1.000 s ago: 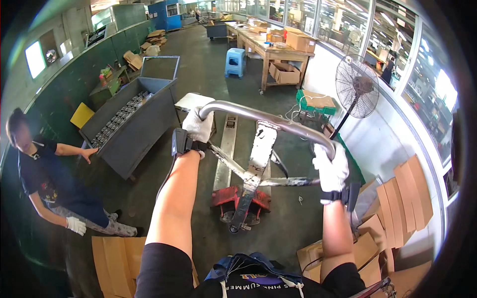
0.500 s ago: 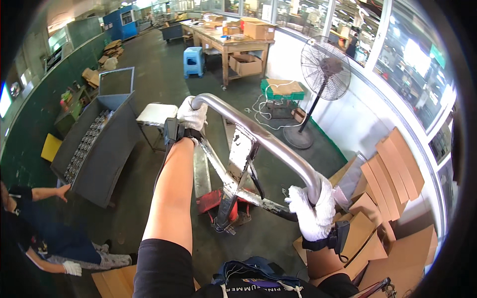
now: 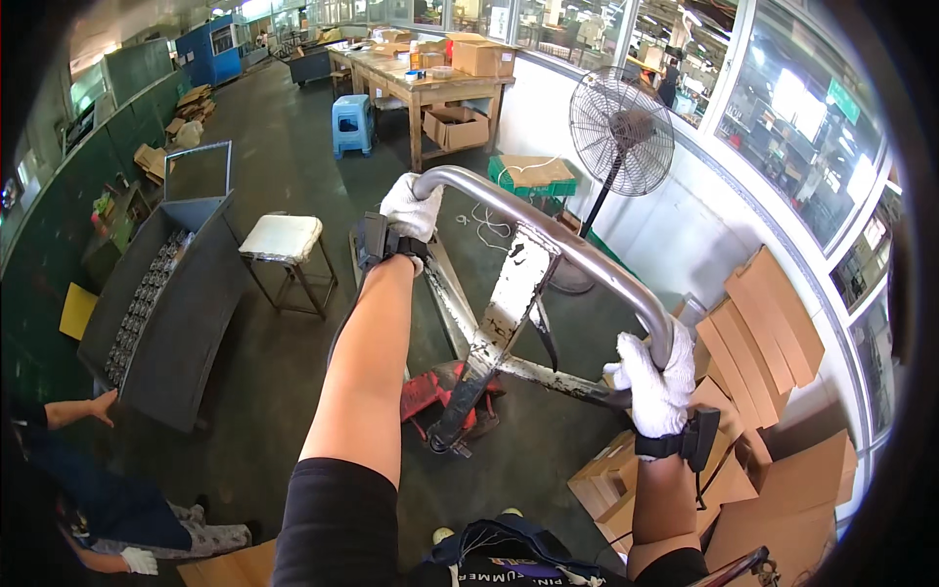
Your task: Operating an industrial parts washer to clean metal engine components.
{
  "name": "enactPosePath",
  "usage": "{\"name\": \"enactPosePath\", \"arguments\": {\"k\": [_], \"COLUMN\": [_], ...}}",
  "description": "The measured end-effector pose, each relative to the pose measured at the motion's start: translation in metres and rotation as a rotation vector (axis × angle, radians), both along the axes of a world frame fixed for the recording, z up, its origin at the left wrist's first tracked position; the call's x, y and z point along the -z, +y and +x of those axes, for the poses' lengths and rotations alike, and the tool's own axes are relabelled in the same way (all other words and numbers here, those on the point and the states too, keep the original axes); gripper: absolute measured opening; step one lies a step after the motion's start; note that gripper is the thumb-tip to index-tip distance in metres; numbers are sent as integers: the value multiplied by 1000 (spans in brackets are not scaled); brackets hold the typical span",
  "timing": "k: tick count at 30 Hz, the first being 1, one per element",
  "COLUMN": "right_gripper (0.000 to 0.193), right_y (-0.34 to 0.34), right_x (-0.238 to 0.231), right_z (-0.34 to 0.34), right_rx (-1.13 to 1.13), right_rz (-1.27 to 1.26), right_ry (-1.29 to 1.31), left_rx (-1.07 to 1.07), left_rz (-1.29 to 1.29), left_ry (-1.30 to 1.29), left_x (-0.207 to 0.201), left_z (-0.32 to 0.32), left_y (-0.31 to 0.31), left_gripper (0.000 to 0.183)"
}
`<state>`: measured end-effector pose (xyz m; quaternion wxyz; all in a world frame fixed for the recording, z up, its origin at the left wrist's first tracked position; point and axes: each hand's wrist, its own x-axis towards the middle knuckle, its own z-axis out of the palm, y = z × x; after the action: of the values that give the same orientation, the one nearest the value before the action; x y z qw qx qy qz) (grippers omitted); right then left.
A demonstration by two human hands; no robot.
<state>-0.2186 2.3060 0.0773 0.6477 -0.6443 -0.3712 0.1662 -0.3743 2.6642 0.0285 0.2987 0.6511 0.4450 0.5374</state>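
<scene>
My left hand (image 3: 411,207) and right hand (image 3: 662,383) grasp opposite ends of the handle (image 3: 562,232); the pallet jack (image 3: 486,340) stands on the floor (image 3: 279,391), near cardboard (image 3: 782,318) along its right edge, so I should steer evenly.

Light: strongest from the framed window (image 3: 800,108) right of the grip, with white glare on its pane. White wall (image 3: 706,230) below it, beyond the right gloved hand (image 3: 659,386): pale, softly shaded. Steel handlebar (image 3: 562,238) in the grip: bright highlights along its curve. Left gloved hand (image 3: 411,207): near-white. Left forearm (image 3: 364,362): brightly lit. Floor (image 3: 293,391), below and left of the grip: dim. Grey metal cart (image 3: 186,333), left of the grip: side panel in shade. Co-worker (image 3: 127,504), left and nearer than the grip: murky, soft-edged. Focus: clear at the grip, softer toward the rim. Distortion: window ledge (image 3: 773,223) right of the grip bowed; black fisheye vignette around all.
</scene>
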Motion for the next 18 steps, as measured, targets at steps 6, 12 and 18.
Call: {"name": "enactPosePath", "arguments": {"k": [6,12,18], "right_gripper": [36,32,38], "right_y": [30,79,125], "right_x": [4,15,13], "right_z": [64,146,207], "right_rx": [87,128,215], "right_rz": [-29,-40,-126], "right_ry": [-102,-136,-152], "left_rx": [31,31,-15], "left_rz": [-24,7,-86], "left_ry": [95,53,27], "left_x": [-9,-1,-3], "left_z": [33,72,120], "left_y": [4,30,55], "left_gripper": [31,32,32]}}
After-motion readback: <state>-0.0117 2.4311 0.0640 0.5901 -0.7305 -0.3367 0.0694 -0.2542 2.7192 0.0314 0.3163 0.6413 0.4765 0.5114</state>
